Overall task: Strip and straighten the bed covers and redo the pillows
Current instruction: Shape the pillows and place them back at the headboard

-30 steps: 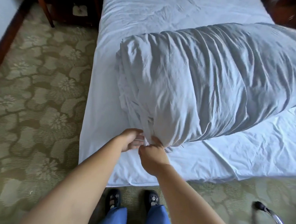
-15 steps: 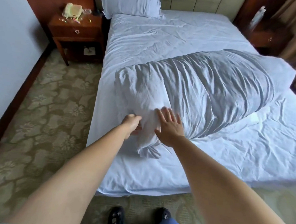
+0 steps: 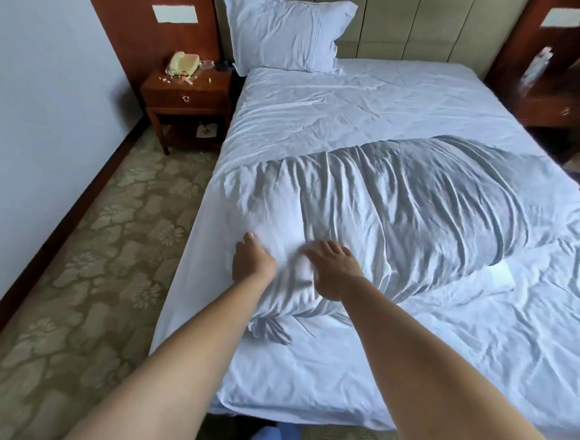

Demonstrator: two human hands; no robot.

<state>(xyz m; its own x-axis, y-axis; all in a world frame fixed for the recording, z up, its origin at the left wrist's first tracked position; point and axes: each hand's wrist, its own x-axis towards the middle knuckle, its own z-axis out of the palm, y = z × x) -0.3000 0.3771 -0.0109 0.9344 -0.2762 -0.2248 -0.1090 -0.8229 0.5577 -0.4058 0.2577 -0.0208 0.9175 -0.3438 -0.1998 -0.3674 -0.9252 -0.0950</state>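
Note:
A folded white duvet (image 3: 402, 217) lies as a thick, wrinkled roll across the middle of the bed (image 3: 339, 378), which wears a creased white sheet. My left hand (image 3: 253, 262) rests on the roll's near left end with fingers curled against the fabric. Flat on top of the roll beside it lies my right hand (image 3: 335, 269), fingers spread, holding nothing. A white pillow (image 3: 286, 34) stands upright against the padded headboard at the far left. A small flat white piece (image 3: 499, 277) pokes out from under the roll on the right.
A wooden nightstand (image 3: 187, 99) with a cream telephone (image 3: 183, 63) and small scattered bits stands left of the bed. Another wooden stand (image 3: 560, 108) is at the far right by a curtain. Patterned carpet (image 3: 90, 257) runs along the left wall.
The duvet roll has dropped from being held up to lying on the bed. My hands let go of its corner and moved onto its top. My view has tilted up toward the headboard.

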